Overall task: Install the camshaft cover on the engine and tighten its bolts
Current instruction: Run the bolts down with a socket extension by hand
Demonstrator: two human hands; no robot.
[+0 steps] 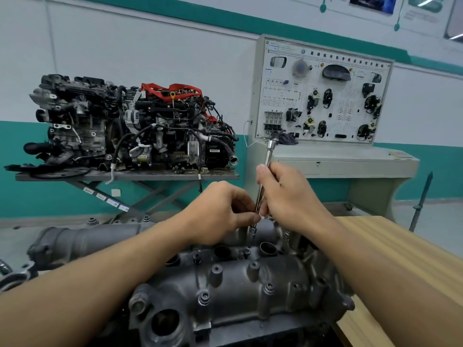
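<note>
As left hand [220,211] pinches, right hand [288,194] grips extension bar [268,156], it stands near-upright, tip down.

Camshaft cover [233,291]: grey cast metal, dull and grimy, lying flat at near centre with round plug wells along its middle. Bolts [204,298]: dark flanged heads standing in raised bosses across the cover. Chrome extension bar [268,156]: near upright, top leaning right, socket tip down at the cover's far middle; left hand [220,214] pinches it low, right hand [288,194] grips mid-shaft.
</note>
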